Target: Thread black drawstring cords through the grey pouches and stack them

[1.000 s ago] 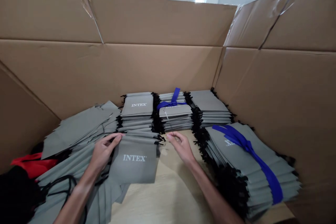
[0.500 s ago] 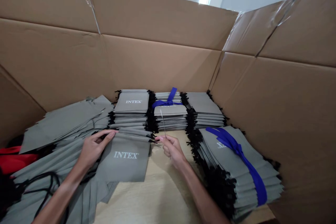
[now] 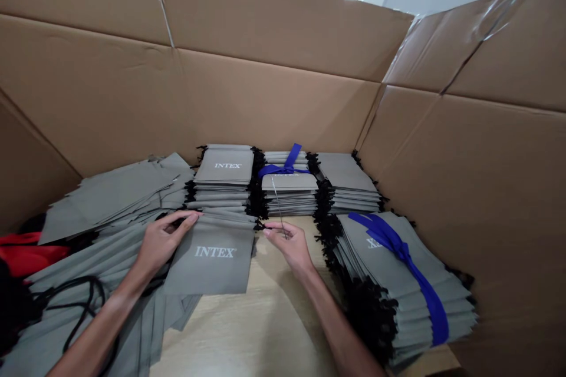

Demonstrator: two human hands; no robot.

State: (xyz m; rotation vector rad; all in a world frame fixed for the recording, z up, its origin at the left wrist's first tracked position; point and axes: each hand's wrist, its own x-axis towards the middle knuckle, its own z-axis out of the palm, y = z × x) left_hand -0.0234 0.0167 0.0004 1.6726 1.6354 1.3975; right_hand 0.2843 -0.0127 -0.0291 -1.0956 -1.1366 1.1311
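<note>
A grey drawstring bag (image 3: 212, 277) with white INTEX lettering lies in front of me, its top hem facing away. My left hand (image 3: 165, 240) pinches the top left corner of this bag between thumb and fingers. At the opposite corner, by a short black cord end (image 3: 260, 225), is my right hand (image 3: 289, 244), its thumb and forefinger almost touching the cord. A thin metal rod (image 3: 277, 203) slants up out of the right hand, which is closed around its lower end. I cannot tell whether the fingertips also hold the cord.
Stacked grey bags (image 3: 227, 174) stand along the cardboard wall (image 3: 274, 100), one stack tied with blue ribbon (image 3: 287, 169). Another ribbon-tied bundle (image 3: 411, 283) lies at right. Loose grey bags (image 3: 110, 194), black cord (image 3: 84, 306) and red fabric (image 3: 30, 256) are at left on the wooden tabletop (image 3: 239, 336).
The view has shifted slightly. My right hand has turned a little, and its thumb and forefinger have loosened near the cord end. My left hand keeps its pinch on the bag.
</note>
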